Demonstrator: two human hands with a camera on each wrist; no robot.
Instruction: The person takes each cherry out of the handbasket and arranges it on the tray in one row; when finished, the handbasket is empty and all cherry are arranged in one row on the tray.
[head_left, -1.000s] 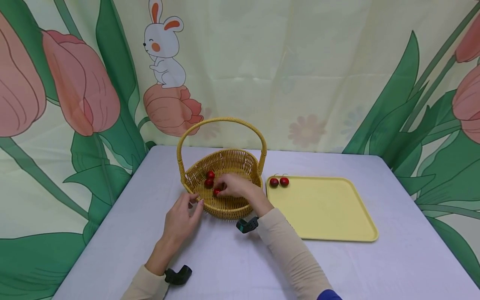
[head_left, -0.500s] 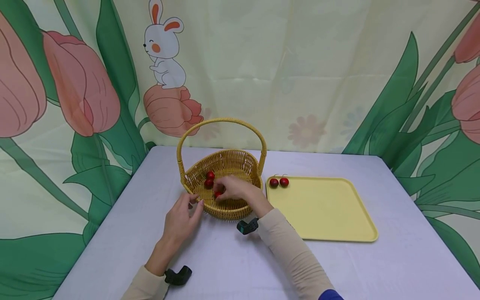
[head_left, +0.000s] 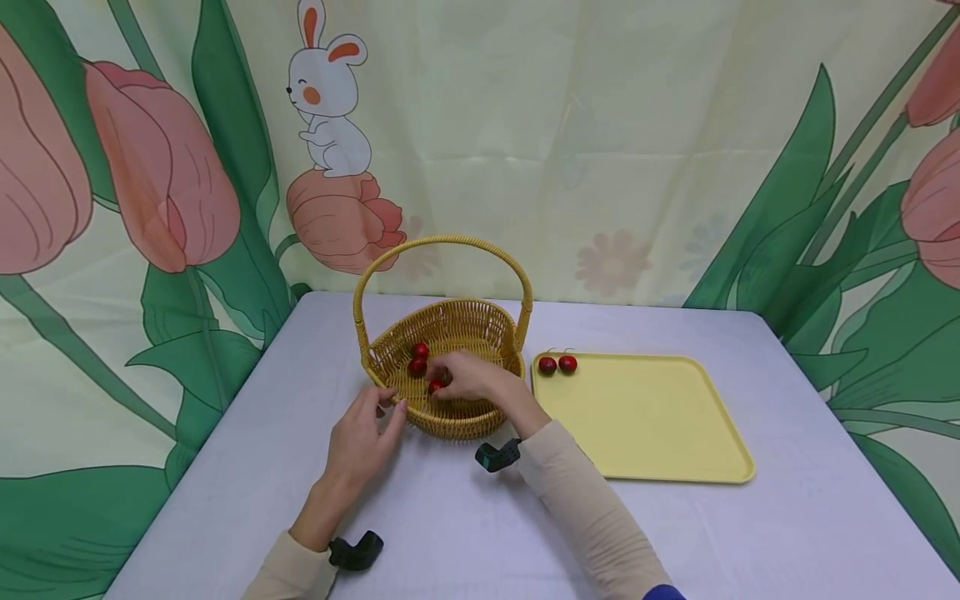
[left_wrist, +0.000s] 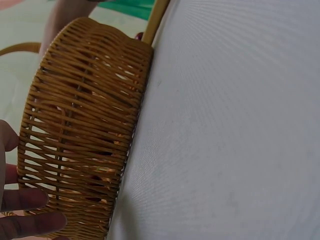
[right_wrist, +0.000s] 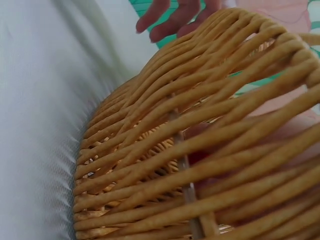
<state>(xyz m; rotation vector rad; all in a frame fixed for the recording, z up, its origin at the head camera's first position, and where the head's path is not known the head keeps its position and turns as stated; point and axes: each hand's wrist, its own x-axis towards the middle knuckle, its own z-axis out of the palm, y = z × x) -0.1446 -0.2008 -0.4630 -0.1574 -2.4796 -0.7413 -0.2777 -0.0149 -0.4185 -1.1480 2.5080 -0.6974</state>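
Observation:
A woven basket (head_left: 450, 427) with a tall arched handle stands on the table. Inside it, my right hand (head_left: 471, 377) pinches a red cherry (head_left: 436, 387) near the basket floor. Two other cherries, one dark (head_left: 417, 367) and one brighter (head_left: 421, 351), lie in the basket to the left of those fingers. My left hand (head_left: 363, 437) touches the front-left rim. In the left wrist view its fingers (left_wrist: 32, 225) lie fairly straight against the woven wall. The right wrist view sees the cherry and right hand only through gaps in the weave.
To the basket's right is a pale yellow tray (head_left: 652, 417). Two cherries with stems (head_left: 557, 365) sit in its far left corner. White cloth (head_left: 450, 533) covers the table, and a printed curtain (head_left: 480, 125) hangs behind it.
My right hand and the cherry in its fingers have shifted only slightly within the basket. The left hand, the basket and the tray look unmoved.

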